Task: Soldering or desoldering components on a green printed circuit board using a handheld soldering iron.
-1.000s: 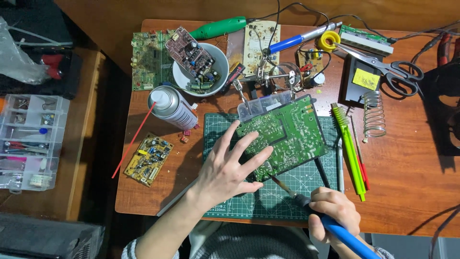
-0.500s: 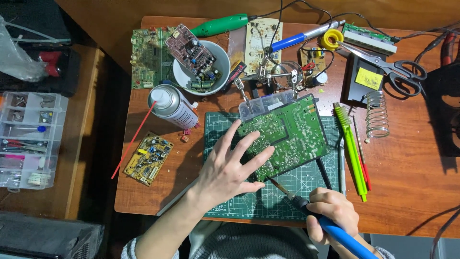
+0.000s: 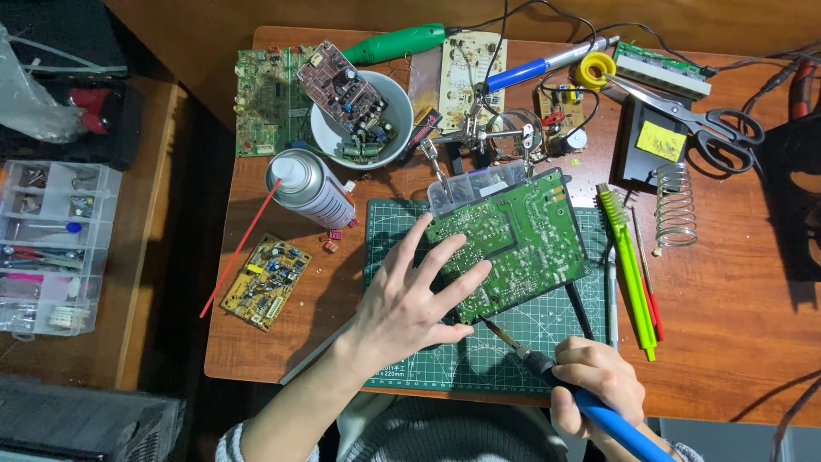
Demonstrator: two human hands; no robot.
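A large green circuit board (image 3: 523, 236) lies solder side up on a green cutting mat (image 3: 487, 351) in the middle of the desk. My left hand (image 3: 409, 301) rests flat on the board's near left corner, fingers spread, pressing it down. My right hand (image 3: 592, 382) grips a blue-handled soldering iron (image 3: 564, 385) near the desk's front edge. The iron's tip points up-left and sits at the board's lower edge, just right of my left fingertips.
A spray can with a red straw (image 3: 312, 188), a small yellow board (image 3: 265, 281), a white bowl holding a board (image 3: 359, 115), a helping-hands stand (image 3: 479, 137), scissors (image 3: 701, 124), a coil iron stand (image 3: 676, 205), green and red tools (image 3: 629, 265) surround the mat. A parts organizer (image 3: 51, 244) sits left.
My right hand and the soldering iron have shifted slightly up toward the board's lower edge. My left hand stays planted on the board.
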